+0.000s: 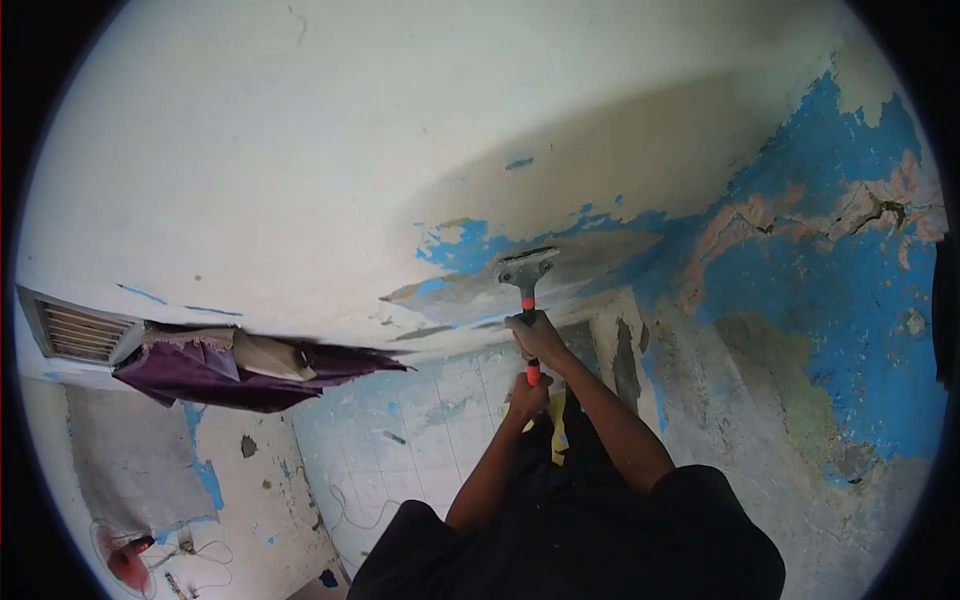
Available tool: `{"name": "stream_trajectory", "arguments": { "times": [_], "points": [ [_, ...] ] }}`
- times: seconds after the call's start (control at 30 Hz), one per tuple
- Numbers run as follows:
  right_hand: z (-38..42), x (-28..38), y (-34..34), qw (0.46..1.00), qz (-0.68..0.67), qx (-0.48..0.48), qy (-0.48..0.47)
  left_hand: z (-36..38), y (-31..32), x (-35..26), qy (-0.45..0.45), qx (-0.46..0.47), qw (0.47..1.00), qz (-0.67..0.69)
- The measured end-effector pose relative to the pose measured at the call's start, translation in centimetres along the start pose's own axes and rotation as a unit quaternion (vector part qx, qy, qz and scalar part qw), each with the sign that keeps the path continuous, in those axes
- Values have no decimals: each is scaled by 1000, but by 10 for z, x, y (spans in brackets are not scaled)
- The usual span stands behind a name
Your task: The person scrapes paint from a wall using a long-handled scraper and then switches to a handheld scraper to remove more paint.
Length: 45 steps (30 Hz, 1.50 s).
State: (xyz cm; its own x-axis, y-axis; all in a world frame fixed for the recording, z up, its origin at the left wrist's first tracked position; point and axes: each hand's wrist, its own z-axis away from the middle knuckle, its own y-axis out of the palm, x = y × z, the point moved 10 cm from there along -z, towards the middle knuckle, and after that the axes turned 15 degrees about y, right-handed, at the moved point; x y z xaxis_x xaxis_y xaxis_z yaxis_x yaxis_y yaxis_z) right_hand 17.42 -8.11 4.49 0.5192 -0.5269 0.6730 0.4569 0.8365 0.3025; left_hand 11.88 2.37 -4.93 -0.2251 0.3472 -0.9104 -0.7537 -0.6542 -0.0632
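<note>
Both my hands grip a scraper [526, 272] with a grey metal head and an orange-and-black handle. My right hand [538, 338] holds the handle high up, just under the head. My left hand [527, 396] closes around the handle's lower end. The blade edge presses against a whitish surface overhead, at a patch where blue paint [470, 248] is flaking and grey plaster shows. My arms reach up from dark sleeves at the bottom of the view.
A large area of peeling blue paint and cracked plaster [840, 260] spreads to the right. A vent grille [80, 333] and a purple cloth [230, 375] sit at the left. A tiled wall [430, 430], a red fan [125, 560] and loose cables lie beyond.
</note>
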Motion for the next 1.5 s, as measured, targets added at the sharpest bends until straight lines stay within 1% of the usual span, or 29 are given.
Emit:
{"name": "stream_trajectory", "arguments": {
  "times": [0.07,0.17,0.27,0.3,0.37,0.47,0.6,0.67,0.7,0.8,0.9,0.97,1.0,1.03,1.1,1.2,1.27,1.3,1.4,1.43,1.5],
  "points": [
    [17,17,4,1000,7,2,-11,5,3,-16,6,18,1000,5],
    [27,16,6,1000,-15,-8,-13,22,5,-40,21,12,1000,-3],
    [-1,-13,-10,999,-37,-40,-2,9,-3,-14,35,-8,999,-17],
    [6,-5,-6,998,-56,-19,-16,9,-7,-15,32,-2,999,-31],
    [12,17,-6,998,-45,-29,-46,4,-9,-19,28,13,998,-58],
    [25,19,-9,997,-50,-43,-45,5,-7,-47,41,31,996,-66],
    [17,10,-16,996,-63,-53,-39,4,0,-32,35,10,998,-47],
    [18,10,-20,995,-59,-55,-52,0,-1,-27,63,1,995,-76],
    [19,22,-19,995,-56,-56,-63,-6,-5,-41,82,-5,992,-91],
    [28,25,-19,995,-51,-60,-53,5,6,-45,40,28,998,-35],
    [14,11,-25,995,-70,-56,-34,1,7,-36,54,5,998,-40],
    [19,13,-27,995,-49,-66,-59,-3,6,-26,50,8,997,-56],
    [21,25,-26,994,-37,-69,-76,-9,4,-39,54,8,996,-64],
    [23,32,-25,994,-43,-59,-75,-9,6,-46,43,15,998,-51],
    [32,26,-25,996,-61,-45,-56,10,18,-47,5,33,999,-21],
    [19,10,-30,996,-68,-45,-24,5,15,-31,-1,11,1000,-25],
    [21,15,-30,996,-57,-48,-41,-2,10,-29,18,7,998,-60],
    [24,26,-29,996,-52,-49,-54,-6,7,-42,31,6,996,-79],
    [38,30,-29,996,-31,-58,-61,11,17,-51,7,15,998,-55],
    [30,28,-31,996,-37,-50,-58,12,18,-55,31,13,999,-41],
    [18,15,-28,998,-48,-28,-42,1,16,-43,21,-1,999,-42]
  ]
}}
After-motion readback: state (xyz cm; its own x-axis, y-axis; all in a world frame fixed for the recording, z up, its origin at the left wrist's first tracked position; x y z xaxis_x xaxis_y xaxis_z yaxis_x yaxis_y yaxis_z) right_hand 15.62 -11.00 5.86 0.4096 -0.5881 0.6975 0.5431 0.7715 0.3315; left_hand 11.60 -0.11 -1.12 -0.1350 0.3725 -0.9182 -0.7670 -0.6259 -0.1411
